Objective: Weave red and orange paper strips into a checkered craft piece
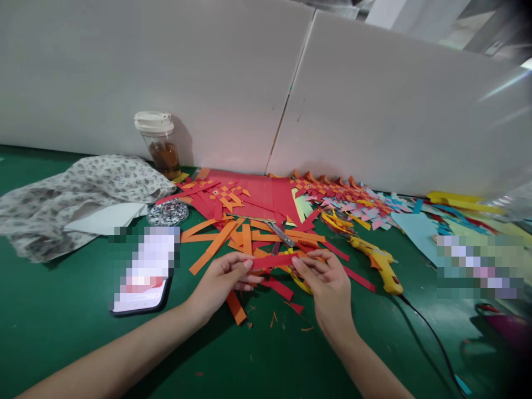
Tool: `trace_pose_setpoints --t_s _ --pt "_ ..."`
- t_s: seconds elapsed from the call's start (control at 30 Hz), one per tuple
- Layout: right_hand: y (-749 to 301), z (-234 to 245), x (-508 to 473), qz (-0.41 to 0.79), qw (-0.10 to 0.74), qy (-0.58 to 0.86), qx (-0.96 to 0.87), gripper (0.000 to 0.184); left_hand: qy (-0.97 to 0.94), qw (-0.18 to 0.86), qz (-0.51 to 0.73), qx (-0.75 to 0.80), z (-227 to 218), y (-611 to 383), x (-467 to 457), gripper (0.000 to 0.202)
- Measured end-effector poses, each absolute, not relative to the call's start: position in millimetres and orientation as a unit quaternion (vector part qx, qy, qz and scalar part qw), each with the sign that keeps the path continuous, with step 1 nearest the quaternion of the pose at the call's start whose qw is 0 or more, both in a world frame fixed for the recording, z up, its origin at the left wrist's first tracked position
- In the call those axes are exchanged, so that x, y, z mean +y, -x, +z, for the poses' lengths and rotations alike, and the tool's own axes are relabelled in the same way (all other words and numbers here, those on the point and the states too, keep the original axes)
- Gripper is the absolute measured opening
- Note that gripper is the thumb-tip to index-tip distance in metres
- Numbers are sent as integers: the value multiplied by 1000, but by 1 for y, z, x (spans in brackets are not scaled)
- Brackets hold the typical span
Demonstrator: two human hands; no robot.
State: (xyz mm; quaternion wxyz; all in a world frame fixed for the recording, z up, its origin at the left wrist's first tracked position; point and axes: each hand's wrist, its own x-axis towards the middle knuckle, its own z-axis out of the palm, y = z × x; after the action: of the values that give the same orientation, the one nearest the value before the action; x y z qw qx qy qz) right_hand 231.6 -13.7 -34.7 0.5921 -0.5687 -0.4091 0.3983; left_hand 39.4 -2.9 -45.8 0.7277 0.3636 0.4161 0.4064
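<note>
A red paper strip (273, 261) is stretched level between my two hands. My left hand (233, 272) pinches its left end between thumb and fingers. The right end sits in the pinch of my right hand (324, 280). Below and behind the strip lie loose orange paper strips (218, 244) and red strips (278, 287). Scissors with yellow handles (284, 235) rest among them, partly hidden by my hands and the paper.
On the right lies a yellow glue gun (380, 265) with a black cord. Woven paper pieces (332, 191) line the wall. A phone (145, 271), patterned cloth (95, 183) and lidded cup (160, 144) are on the left of the green table (187, 360).
</note>
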Motion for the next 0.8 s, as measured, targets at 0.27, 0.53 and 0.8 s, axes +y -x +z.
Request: trace_pose_setpoints --t_s 0.27,0.53,0.8 --pt "-233 -35 -14 409 603 558 -396 34 -391 721 407 403 -47 -43 -7 24" --pt "-231 -32 -15 410 606 556 -396 34 -480 689 396 371 -51 -43 -12 22" --pt "-234 -33 -14 417 614 536 -404 31 -523 673 326 409 -45 -43 -18 27"
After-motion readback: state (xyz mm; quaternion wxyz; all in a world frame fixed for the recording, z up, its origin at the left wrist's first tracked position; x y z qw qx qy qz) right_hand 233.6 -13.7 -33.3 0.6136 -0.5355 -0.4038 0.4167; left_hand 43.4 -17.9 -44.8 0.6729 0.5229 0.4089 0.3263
